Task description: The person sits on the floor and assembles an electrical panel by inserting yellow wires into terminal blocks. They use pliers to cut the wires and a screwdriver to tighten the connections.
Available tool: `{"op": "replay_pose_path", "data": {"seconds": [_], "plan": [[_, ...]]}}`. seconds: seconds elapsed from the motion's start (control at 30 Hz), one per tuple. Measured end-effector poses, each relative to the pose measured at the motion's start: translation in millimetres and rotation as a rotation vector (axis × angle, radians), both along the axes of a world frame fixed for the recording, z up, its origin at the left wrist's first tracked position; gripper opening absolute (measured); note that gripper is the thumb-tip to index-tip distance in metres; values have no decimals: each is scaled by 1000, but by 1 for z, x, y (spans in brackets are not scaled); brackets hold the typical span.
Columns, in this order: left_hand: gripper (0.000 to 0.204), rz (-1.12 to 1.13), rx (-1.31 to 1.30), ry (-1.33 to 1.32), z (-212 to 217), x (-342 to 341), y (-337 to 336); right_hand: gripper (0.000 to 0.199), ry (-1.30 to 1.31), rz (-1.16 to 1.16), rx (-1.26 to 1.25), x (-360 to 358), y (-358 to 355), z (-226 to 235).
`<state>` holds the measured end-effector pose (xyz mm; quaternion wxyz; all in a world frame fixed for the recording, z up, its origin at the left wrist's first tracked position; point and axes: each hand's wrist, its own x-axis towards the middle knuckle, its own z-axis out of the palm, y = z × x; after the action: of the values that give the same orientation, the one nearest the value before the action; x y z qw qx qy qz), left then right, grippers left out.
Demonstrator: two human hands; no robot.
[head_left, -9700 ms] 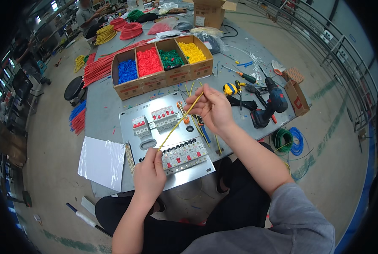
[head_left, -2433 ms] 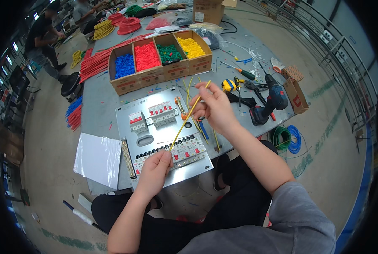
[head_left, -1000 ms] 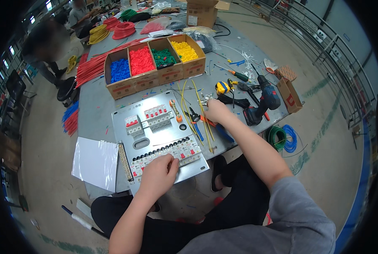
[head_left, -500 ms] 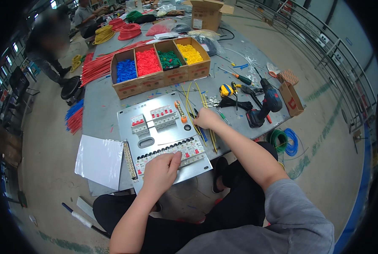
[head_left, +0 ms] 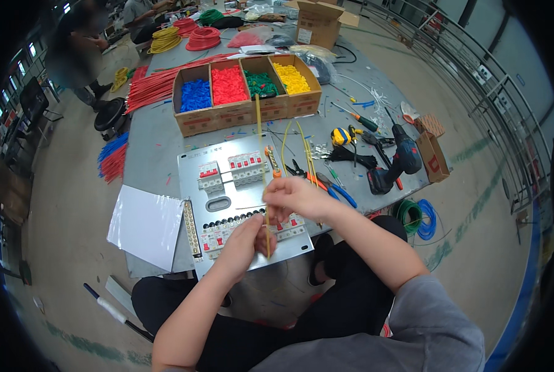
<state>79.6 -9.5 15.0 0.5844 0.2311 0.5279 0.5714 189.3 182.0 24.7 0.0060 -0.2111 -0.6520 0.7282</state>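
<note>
A long yellow wire (head_left: 258,118) stands upright in the picture, over a metal mounting plate (head_left: 193,173). My right hand (head_left: 295,198) pinches it above the plate's lower half. Just below, my left hand (head_left: 243,245) has its fingers closed around the wire's lower part; its fingertips are partly hidden. On the plate sit breakers with red switches (head_left: 209,175), a second breaker group (head_left: 246,166) and a long lower row of breakers (head_left: 214,240), partly covered by my hands. A brass terminal bar (head_left: 190,229) lies along the plate's left edge.
More yellow wires (head_left: 308,152) lie right of the plate, beside pliers (head_left: 336,186) with orange and blue handles. A cordless drill (head_left: 398,158), tape measure (head_left: 340,136) and screwdriver (head_left: 364,121) are farther right. Behind stands a divided cardboard box (head_left: 221,118) of coloured sleeves. A white sheet (head_left: 147,226) lies left.
My right hand has come left from the wires beside the plate, bringing a yellow wire over it. My left hand has closed on that wire. The pliers now show. The view has shifted slightly.
</note>
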Motion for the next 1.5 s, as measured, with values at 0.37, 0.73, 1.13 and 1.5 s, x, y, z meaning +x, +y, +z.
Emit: {"op": "replay_pose_path", "data": {"seconds": [0.37, 0.73, 1.13, 1.5], "plan": [[31, 100, -30, 16, -1, 9, 9, 28, 263, -235, -144, -4, 39, 13], [38, 0, 81, -59, 2, 20, 1, 27, 561, -293, -290, 17, 65, 19], [38, -42, 103, -286, 13, 22, -2, 34, 662, -440, -308, 14, 66, 21], [37, 20, 60, 807, 18, 16, -4, 42, 484, -500, -155, 17, 77, 22]]}}
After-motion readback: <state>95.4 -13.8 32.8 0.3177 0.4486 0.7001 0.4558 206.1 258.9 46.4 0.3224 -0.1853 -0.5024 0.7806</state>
